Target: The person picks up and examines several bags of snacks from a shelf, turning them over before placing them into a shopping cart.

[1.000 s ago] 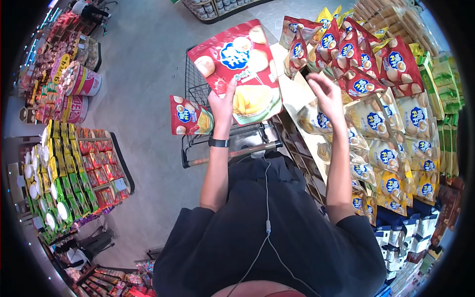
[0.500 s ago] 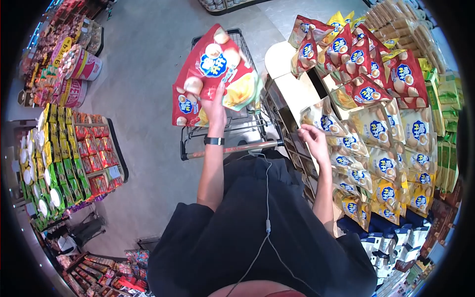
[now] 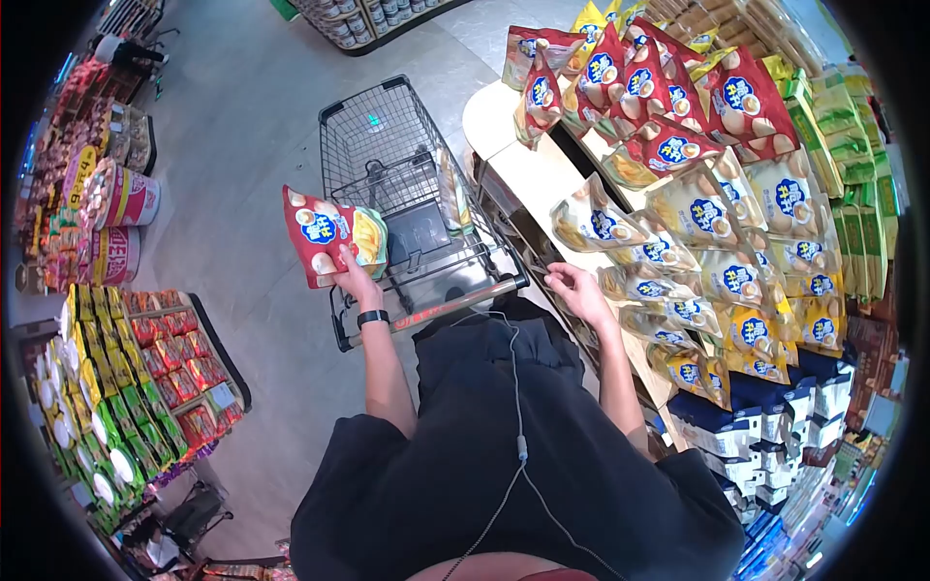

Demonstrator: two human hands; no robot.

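Note:
My left hand (image 3: 359, 283), with a dark band at the wrist, grips a red snack bag (image 3: 308, 232) by its lower edge. The bag shows a blue logo and a picture of yellow chips. It is beside the left side of the shopping cart (image 3: 373, 145), near the handle (image 3: 436, 312). My right hand (image 3: 578, 290) is between the cart handle and the display of snack bags, fingers loosely curled and apart, with nothing visible in it. A pale bag (image 3: 452, 198) stands upright inside the cart at its right side.
To the right, a stand (image 3: 523, 169) bears red bags (image 3: 741, 102), pale bags (image 3: 702, 208) and yellow bags (image 3: 754, 334). Dark blue and white packs (image 3: 712, 416) lie below them. Snack shelves (image 3: 194, 363) and pink-and-white tubs (image 3: 126, 198) are at left.
My left hand has moved left and down with the red bag, uncovering the cart basket. The second red bag no longer shows. My right hand has shifted left, its fingers less pinched.

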